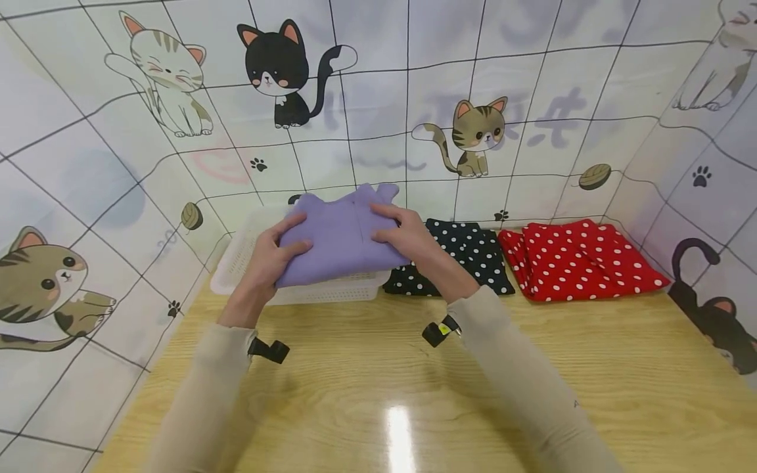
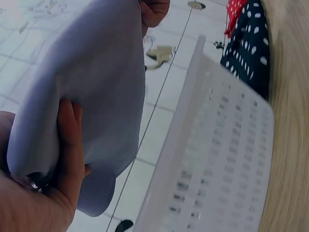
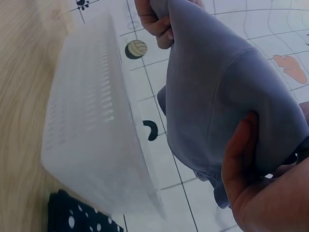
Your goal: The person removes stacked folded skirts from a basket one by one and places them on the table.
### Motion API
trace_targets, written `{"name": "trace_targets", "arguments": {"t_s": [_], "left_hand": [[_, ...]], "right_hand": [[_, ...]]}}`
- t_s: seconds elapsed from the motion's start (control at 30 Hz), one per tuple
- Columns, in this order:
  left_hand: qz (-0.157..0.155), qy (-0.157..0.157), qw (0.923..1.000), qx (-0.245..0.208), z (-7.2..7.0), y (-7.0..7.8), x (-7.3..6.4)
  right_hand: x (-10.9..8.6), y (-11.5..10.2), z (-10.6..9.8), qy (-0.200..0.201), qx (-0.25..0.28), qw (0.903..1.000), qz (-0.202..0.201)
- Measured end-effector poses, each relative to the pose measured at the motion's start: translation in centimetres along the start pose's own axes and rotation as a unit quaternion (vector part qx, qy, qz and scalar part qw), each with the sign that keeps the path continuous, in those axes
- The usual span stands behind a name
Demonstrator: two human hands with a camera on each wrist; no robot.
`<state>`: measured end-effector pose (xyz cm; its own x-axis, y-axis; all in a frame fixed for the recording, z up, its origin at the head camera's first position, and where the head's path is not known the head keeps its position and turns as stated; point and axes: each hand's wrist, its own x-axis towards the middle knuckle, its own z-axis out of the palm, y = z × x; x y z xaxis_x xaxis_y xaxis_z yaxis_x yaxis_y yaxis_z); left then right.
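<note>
A folded lavender cloth item (image 1: 331,240), perhaps a garment, is held up above a white perforated plastic basket (image 1: 325,292). My left hand (image 1: 269,253) grips its left side, thumb on one face and fingers round the other. On the opposite side my right hand (image 1: 405,233) grips it in the same way. Both wrist views show the cloth (image 2: 106,87) raised clear of the basket's rim (image 3: 120,72), with its lower edge hanging loose. The cloth hides much of the basket's inside in the head view.
Right of the basket lies a folded black cloth with white dots (image 1: 467,253). Beside that is a folded red cloth with white dots (image 1: 582,259). All stand on a wood-grain table (image 1: 355,368), against a wall covering (image 1: 378,151) printed with cats and grid lines.
</note>
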<state>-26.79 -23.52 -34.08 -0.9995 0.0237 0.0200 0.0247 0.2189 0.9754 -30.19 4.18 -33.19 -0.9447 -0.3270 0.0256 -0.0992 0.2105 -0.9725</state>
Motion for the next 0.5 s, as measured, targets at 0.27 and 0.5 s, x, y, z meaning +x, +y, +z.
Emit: {"name": "trace_targets", "arguments": {"t_s": [0.27,0.5], "left_hand": [[0.055,-0.015,0.9974,-0.043,4.3,0.1,-1.7],[0.075,-0.095,0.9891,-0.083,7.1,0.4,-2.6]], "right_hand": [[-4.7,1.4,-3.3,0.020,-0.010,0.9993,-0.030],[-8.5,2.6,-6.2,0.034,-0.014,0.9985,-0.040]]}}
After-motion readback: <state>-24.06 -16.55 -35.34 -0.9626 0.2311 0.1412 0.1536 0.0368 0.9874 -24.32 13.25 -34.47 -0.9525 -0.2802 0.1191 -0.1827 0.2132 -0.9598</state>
